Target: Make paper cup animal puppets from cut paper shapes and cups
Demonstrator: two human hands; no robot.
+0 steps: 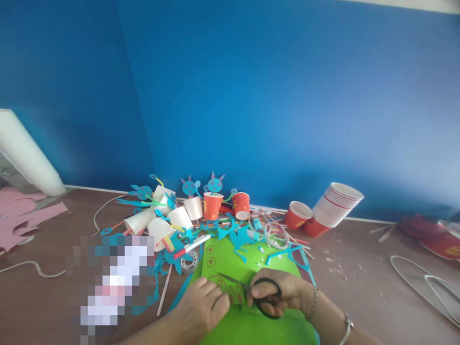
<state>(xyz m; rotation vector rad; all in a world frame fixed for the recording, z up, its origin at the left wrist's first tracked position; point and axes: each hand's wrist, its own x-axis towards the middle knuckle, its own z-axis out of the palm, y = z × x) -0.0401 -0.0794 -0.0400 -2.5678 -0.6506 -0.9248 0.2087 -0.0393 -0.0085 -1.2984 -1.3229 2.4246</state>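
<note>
My right hand (270,291) grips a pair of black-handled scissors (246,288), fingers through the loops. The scissors' blades point left, parted at the edge of a green paper sheet (224,261). My left hand (208,302) is closed on the sheet's near left side, its fingertips partly hidden. Red outlines are drawn on the sheet: small circles with hearts, and a rounded face with long ear shapes beside the blades. More green paper (258,328) lies underneath. Blue paper offcuts (239,235) rest across the sheet's far edge.
Paper cups with blue rabbit-like cutouts (214,184) stand by the blue wall. A leaning cup stack (336,206) is at right. A red-and-white marker (192,246), a tape roll (189,261) and pink paper (25,211) lie leftward. A white cable (424,287) curls at right.
</note>
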